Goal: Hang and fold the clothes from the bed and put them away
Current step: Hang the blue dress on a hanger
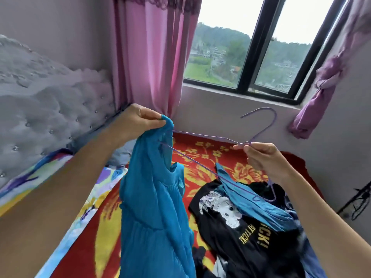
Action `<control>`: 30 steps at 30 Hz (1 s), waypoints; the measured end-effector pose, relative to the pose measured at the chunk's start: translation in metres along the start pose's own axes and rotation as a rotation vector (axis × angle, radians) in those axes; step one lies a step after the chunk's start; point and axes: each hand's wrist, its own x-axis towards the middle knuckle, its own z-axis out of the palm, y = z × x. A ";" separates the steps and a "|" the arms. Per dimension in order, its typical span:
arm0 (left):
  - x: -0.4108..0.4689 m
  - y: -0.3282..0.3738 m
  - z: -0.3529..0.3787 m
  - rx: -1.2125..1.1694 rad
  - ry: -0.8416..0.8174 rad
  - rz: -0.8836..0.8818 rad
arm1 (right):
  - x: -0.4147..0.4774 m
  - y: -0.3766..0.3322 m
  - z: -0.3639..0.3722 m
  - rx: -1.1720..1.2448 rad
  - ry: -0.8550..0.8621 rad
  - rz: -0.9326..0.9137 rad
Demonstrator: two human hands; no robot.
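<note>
A blue garment (pixel 154 207) hangs from my left hand (pixel 138 121), which pinches its shoulder at the top. One end of a thin purple wire hanger (pixel 259 135) is tucked inside that shoulder. My right hand (pixel 263 157) pinches the hanger at the neck, just below its hook. The hanger's other end hangs free over the pile. A black printed T-shirt (pixel 230 221) lies on the bed below, with another blue cloth (pixel 253 205) draped across it.
The bed has a red and yellow flowered blanket (pixel 202 157) and a tufted grey headboard (pixel 40 109) at left. Pink curtains (pixel 152 57) and a window (pixel 251 49) stand behind. More dark clothes (pixel 267 189) lie at right near the wall.
</note>
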 end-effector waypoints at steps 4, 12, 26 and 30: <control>0.003 0.039 -0.019 0.238 0.037 0.193 | 0.007 -0.021 0.012 0.020 0.079 -0.103; 0.008 0.085 -0.032 0.725 -0.001 0.259 | 0.021 -0.048 0.029 0.060 0.219 -0.202; -0.007 0.081 -0.020 0.679 0.144 0.499 | 0.026 0.011 -0.051 0.244 0.253 0.098; -0.005 0.085 -0.015 0.460 0.176 0.473 | 0.014 0.066 -0.045 0.308 0.247 0.447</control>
